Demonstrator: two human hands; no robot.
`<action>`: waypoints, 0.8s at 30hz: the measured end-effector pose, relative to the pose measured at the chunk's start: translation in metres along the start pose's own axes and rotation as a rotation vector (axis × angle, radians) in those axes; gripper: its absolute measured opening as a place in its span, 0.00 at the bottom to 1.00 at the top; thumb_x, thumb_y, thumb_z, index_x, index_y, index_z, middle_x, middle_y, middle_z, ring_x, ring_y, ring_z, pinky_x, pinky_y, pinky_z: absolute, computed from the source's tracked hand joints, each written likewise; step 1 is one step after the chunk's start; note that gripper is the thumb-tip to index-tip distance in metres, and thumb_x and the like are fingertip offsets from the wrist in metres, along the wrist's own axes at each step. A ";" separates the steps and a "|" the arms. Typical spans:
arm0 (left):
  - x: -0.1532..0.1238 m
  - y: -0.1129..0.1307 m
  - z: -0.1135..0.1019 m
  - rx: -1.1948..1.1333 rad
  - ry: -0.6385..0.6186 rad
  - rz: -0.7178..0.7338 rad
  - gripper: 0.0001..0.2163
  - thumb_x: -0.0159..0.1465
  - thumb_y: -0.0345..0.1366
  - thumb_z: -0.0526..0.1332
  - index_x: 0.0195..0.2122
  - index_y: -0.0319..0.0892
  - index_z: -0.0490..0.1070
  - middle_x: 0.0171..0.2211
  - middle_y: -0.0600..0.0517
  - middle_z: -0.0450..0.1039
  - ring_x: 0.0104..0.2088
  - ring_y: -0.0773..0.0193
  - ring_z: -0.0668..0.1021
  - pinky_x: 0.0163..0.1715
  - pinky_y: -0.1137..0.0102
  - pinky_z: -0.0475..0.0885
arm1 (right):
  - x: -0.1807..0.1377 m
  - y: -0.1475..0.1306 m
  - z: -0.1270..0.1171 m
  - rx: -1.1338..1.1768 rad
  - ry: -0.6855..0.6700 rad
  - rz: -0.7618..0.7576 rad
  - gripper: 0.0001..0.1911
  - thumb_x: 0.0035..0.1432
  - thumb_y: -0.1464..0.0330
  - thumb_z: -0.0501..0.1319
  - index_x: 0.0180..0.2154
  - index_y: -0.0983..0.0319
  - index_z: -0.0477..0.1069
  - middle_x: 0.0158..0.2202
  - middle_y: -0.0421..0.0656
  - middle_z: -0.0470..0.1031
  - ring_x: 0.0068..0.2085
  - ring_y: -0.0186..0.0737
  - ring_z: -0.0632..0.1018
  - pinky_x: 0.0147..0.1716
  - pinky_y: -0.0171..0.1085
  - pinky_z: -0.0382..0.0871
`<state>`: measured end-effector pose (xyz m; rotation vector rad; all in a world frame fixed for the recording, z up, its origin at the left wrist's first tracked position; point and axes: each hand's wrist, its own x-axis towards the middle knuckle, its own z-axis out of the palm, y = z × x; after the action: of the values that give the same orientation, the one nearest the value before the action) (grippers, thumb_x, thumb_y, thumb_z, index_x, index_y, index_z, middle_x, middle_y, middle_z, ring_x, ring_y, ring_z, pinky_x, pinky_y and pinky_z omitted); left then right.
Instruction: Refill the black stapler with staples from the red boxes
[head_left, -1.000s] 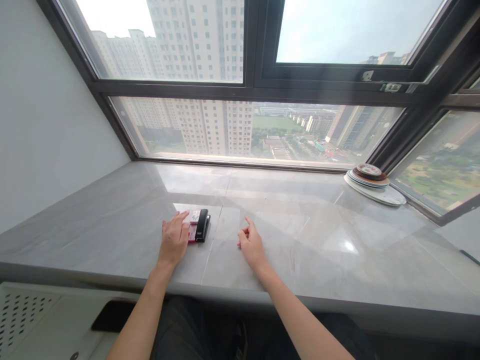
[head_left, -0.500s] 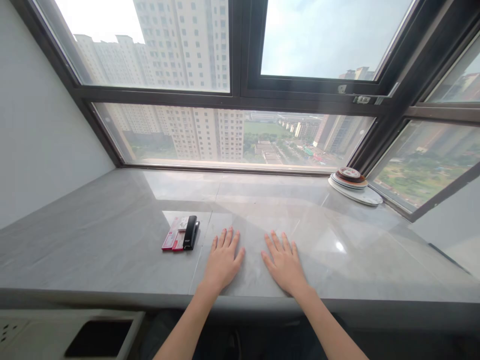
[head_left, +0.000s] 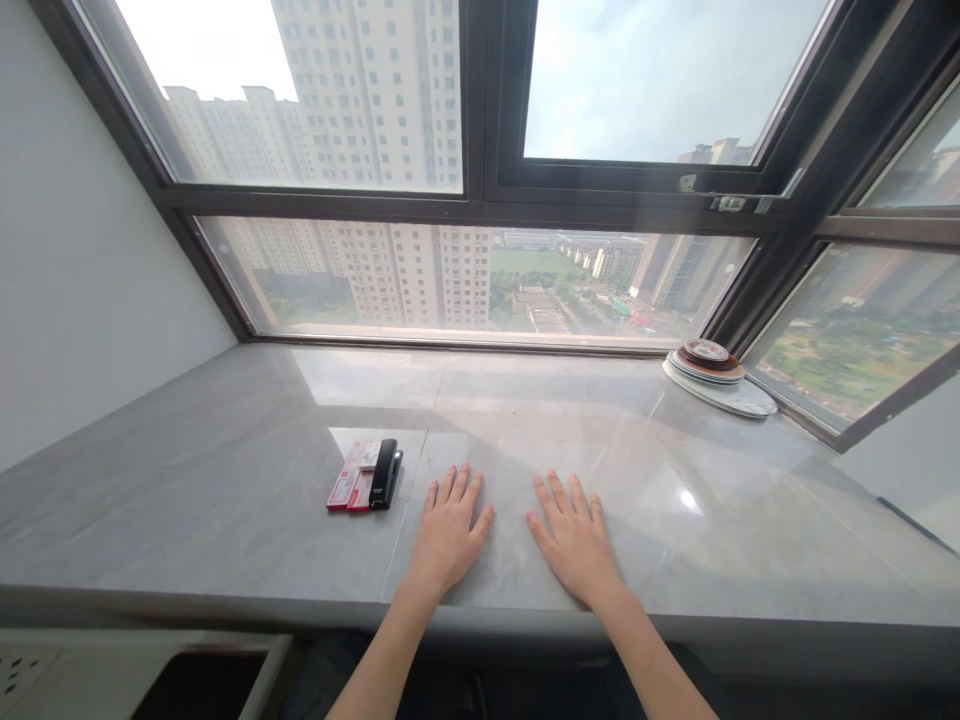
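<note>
Both of my hands lie palm down on the grey marbled windowsill (head_left: 247,500), fingers spread and holding nothing. My left hand (head_left: 448,535) is the closer one to a black stapler (head_left: 384,474), which sits a short way to its left without touching it. Beside and partly under the stapler are small red and white boxes (head_left: 345,488), perhaps of staples; their print is too small to read. My right hand (head_left: 574,540) rests apart from the left, with bare sill around its fingers.
A stack of plates or round mats (head_left: 720,390) stands in the far right corner against the dark window frame (head_left: 480,205). A white wall (head_left: 90,250) bounds the left side. Below the sill's front edge at left is a pale surface (head_left: 97,665) with a dark panel.
The whole view has shifted slightly downward in the picture, as from a small head movement. My hands, the stapler and the boxes keep their places on the sill.
</note>
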<state>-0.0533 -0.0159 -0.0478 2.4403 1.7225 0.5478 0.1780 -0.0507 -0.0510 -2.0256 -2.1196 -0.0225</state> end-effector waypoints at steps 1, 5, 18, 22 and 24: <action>0.000 0.000 0.000 0.000 -0.001 0.000 0.27 0.75 0.50 0.47 0.74 0.53 0.54 0.76 0.52 0.47 0.75 0.48 0.50 0.73 0.46 0.47 | 0.000 0.000 0.000 -0.003 0.001 0.000 0.33 0.74 0.50 0.43 0.75 0.48 0.47 0.77 0.37 0.42 0.76 0.57 0.41 0.71 0.64 0.34; 0.000 0.000 -0.002 0.008 0.006 0.005 0.27 0.75 0.50 0.47 0.74 0.54 0.54 0.76 0.53 0.47 0.76 0.50 0.50 0.73 0.48 0.47 | 0.001 0.000 0.001 -0.013 -0.009 -0.009 0.34 0.73 0.49 0.43 0.75 0.49 0.46 0.78 0.38 0.41 0.76 0.58 0.40 0.71 0.65 0.33; 0.001 0.000 -0.002 0.025 0.014 0.012 0.27 0.75 0.50 0.47 0.74 0.53 0.54 0.76 0.52 0.48 0.75 0.50 0.52 0.72 0.48 0.49 | 0.001 -0.001 0.000 0.000 -0.007 0.002 0.34 0.73 0.48 0.43 0.75 0.49 0.47 0.77 0.38 0.42 0.76 0.58 0.42 0.71 0.65 0.36; 0.001 0.000 -0.002 0.026 0.014 0.010 0.27 0.75 0.50 0.47 0.74 0.53 0.54 0.76 0.53 0.48 0.75 0.51 0.51 0.72 0.48 0.48 | 0.001 0.000 0.002 -0.004 0.011 -0.004 0.35 0.73 0.48 0.43 0.75 0.49 0.48 0.77 0.38 0.42 0.76 0.59 0.42 0.70 0.65 0.37; 0.001 0.000 -0.002 0.023 0.013 0.008 0.27 0.75 0.49 0.47 0.74 0.54 0.54 0.76 0.53 0.48 0.75 0.51 0.52 0.72 0.47 0.48 | 0.002 0.001 0.003 -0.002 0.012 -0.004 0.34 0.73 0.48 0.43 0.75 0.49 0.48 0.77 0.38 0.43 0.76 0.59 0.42 0.71 0.65 0.37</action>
<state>-0.0540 -0.0152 -0.0460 2.4654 1.7349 0.5496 0.1784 -0.0487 -0.0536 -2.0179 -2.1175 -0.0374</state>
